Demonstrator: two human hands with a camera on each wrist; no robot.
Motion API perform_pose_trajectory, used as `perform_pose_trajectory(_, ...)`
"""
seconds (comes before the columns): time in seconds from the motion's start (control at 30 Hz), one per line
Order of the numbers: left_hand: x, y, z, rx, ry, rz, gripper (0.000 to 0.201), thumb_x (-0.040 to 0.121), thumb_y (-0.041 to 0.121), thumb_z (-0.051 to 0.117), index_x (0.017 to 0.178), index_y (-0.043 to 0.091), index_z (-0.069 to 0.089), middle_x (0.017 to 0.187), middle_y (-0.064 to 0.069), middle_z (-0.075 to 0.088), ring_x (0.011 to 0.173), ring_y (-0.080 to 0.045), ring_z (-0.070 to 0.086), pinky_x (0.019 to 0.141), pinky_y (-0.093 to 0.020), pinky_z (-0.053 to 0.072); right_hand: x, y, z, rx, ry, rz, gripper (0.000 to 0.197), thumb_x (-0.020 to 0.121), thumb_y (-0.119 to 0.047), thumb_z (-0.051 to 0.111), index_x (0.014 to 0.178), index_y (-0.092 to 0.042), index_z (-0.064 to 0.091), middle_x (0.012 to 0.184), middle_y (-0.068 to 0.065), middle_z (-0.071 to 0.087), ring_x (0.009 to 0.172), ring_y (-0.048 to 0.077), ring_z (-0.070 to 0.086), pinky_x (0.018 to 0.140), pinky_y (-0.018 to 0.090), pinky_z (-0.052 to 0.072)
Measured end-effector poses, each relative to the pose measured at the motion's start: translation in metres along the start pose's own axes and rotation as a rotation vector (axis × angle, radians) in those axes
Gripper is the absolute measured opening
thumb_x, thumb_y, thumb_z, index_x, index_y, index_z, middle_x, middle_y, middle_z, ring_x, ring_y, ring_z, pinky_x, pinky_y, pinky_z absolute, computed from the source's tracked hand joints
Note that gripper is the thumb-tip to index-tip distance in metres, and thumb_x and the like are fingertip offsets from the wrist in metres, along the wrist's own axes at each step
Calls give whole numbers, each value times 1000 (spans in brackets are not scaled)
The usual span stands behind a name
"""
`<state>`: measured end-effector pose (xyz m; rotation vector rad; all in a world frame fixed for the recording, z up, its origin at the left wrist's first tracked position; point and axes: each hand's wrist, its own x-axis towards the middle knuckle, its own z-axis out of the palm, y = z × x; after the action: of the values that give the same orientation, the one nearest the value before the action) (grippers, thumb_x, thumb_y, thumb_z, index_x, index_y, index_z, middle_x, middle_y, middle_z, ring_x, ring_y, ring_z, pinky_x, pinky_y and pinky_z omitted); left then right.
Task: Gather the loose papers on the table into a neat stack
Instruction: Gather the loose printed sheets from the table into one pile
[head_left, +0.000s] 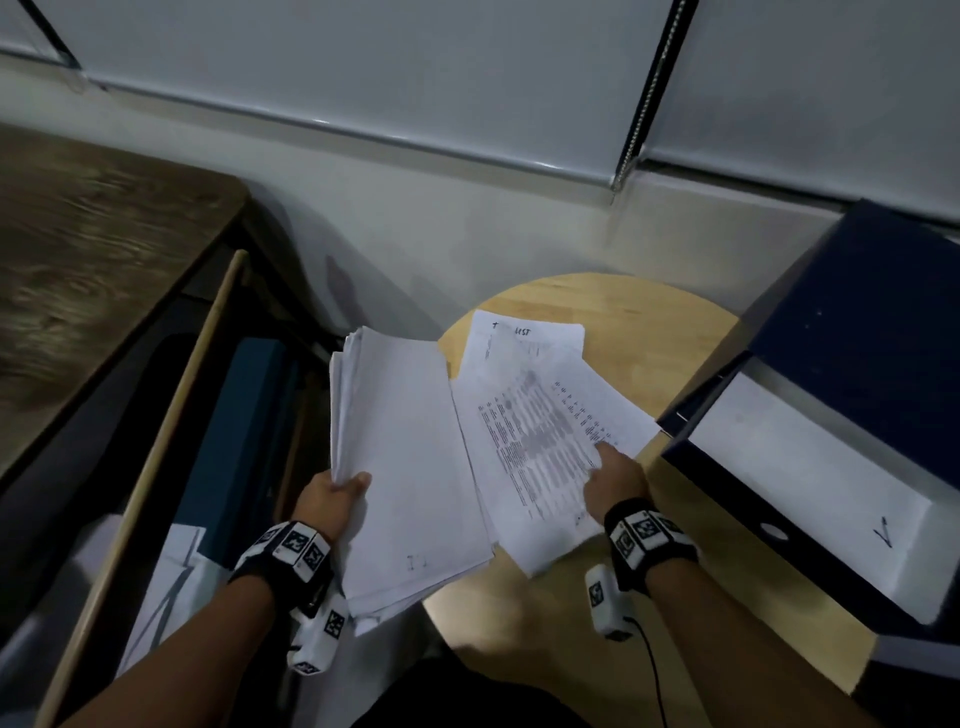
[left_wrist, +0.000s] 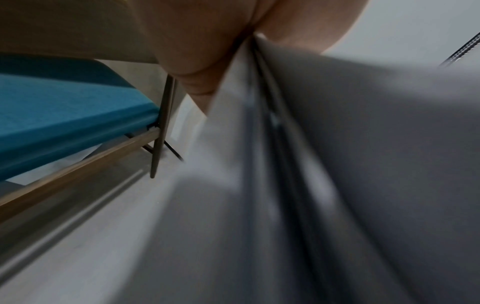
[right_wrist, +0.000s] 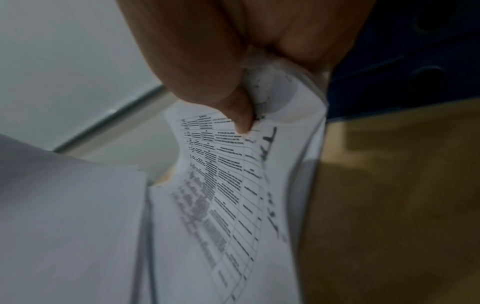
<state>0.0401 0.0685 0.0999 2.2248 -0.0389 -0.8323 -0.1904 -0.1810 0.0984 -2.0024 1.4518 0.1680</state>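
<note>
My left hand (head_left: 332, 496) grips a thick stack of white papers (head_left: 410, 462) by its near left edge, held off the left rim of the round wooden table (head_left: 649, 322). In the left wrist view the stack (left_wrist: 337, 164) fills the right side under my thumb (left_wrist: 197, 51). My right hand (head_left: 615, 475) pinches a few printed sheets (head_left: 530, 447) near their right edge, thumb on top. The right wrist view shows the thumb (right_wrist: 207, 82) pressing the curled printed sheets (right_wrist: 228, 185). A handwritten sheet (head_left: 519, 338) lies on the table beneath them.
A dark blue binder with a white spine label (head_left: 831, 467) stands at the table's right. A dark wooden desk (head_left: 93, 249) and a teal-cushioned seat (head_left: 244, 415) with a wooden frame are at the left. A wall with blinds (head_left: 467, 104) is behind.
</note>
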Motion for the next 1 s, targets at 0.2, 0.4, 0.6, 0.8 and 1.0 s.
perform_pose_trajectory(0.2,8,9,2,-20,4,63,35,88,25,65,106,-5,65,89,-19,66,90,-38,66,82,-40,51,-31,-51,-64,157,240,-280,31,97,-5,46,125,-11,57,99,19,65,90,35,64,69,30,44)
perform_pose_trajectory(0.4,0,35,5,-151,40,94,35,89,23,63,111,-5,61,89,-17,63,75,-29,60,67,-29,43,-32,-74,-104,779,123,-321,28,96,-7,58,121,-18,61,100,-19,67,92,-2,64,83,19,51)
perform_pose_trajectory(0.6,-19,63,2,-421,-232,199,29,92,1,56,120,-5,58,101,-8,71,93,-18,67,63,-12,52,-28,-55,-56,532,-149,-304,37,97,-21,59,133,-26,52,121,-11,61,121,18,57,103,35,44)
perform_pose_trajectory(0.8,-17,57,5,-508,-390,254,81,44,51,89,111,11,67,107,-9,74,109,-35,65,91,-50,53,-26,-34,-33,597,-248,-225,65,93,-10,62,147,-23,29,140,-5,52,132,21,48,114,43,36)
perform_pose_trajectory(1.0,-27,71,9,-341,-342,292,60,91,63,37,130,20,52,118,2,62,112,-18,58,94,-28,41,-24,-32,-32,553,-289,-264,64,82,-10,67,138,-27,40,129,-6,61,122,17,57,110,48,42)
